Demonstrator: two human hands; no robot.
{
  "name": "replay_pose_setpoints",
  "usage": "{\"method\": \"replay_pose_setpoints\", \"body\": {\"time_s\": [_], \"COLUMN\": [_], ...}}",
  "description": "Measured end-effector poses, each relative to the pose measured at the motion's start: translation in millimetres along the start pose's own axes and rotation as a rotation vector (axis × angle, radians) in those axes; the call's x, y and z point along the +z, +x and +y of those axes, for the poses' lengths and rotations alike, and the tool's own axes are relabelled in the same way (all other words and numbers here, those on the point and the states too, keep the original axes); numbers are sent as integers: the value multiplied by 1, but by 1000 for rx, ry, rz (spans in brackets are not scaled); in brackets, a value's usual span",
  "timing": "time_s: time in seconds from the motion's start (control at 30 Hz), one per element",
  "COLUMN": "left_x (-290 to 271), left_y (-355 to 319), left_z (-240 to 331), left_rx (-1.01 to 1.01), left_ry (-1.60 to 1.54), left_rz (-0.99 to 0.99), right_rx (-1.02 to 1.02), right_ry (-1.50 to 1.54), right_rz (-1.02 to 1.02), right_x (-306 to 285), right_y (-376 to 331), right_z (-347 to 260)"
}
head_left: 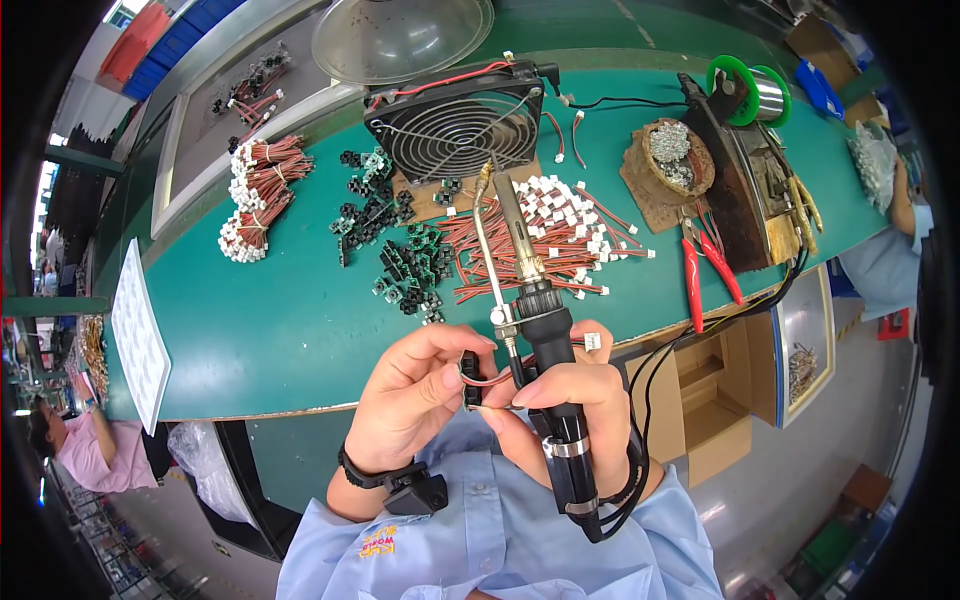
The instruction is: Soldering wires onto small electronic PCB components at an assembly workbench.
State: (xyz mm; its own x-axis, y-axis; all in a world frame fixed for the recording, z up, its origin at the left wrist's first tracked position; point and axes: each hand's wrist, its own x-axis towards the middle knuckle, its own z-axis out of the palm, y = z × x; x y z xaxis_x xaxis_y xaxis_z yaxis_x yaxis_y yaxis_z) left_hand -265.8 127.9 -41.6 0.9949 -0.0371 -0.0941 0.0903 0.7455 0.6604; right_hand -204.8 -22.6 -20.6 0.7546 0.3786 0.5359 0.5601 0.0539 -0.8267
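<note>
My right hand (595, 400) is closed around a black soldering iron (546, 325). Its metal tip and a thin side tube point away from me, toward the fan. In my left hand (405, 390), fingertips pinch a small black component (471, 376) close to the iron's handle. A red and dark wire lead (485, 381) crosses that component and runs toward my right fingers. The white connector (592, 341) beside my right index finger seems to belong to this lead. Where the wire ends meet the component, my fingers partly hide them.
Beyond the hands lie black components (405, 260), wire leads with white plugs (545, 235) and a caged fan (460, 130). To the right are red-handled pliers (712, 265), a round pot (645, 180) and a solder spool (765, 95). A white tray (140, 335) stands left; cables hang right.
</note>
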Motion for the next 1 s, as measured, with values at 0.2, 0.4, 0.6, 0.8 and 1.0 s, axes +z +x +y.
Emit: {"method": "replay_pose_setpoints", "body": {"time_s": [0.2, 0.4, 0.6, 0.8, 1.0], "left_x": [2, 6, 6, 6, 4], "left_y": [-1, 0, 0, -1, -1], "left_z": [3, 3, 3, 2, 1], "left_rx": [35, 116, 130, 141, 142], "left_ry": [86, 189, 222, 244, 220], "left_rz": [29, 43, 47, 86, 74], "right_rx": [2, 17, 10, 7, -4], "right_ry": [-8, -10, -2, 10, 26], "right_rz": [-18, -31, -28, -53, -35], "right_x": [-1, -2, -2, -4, -3], "right_y": [0, 0, 1, 1, 1], "right_z": [1, 2, 3, 5, 6]}}
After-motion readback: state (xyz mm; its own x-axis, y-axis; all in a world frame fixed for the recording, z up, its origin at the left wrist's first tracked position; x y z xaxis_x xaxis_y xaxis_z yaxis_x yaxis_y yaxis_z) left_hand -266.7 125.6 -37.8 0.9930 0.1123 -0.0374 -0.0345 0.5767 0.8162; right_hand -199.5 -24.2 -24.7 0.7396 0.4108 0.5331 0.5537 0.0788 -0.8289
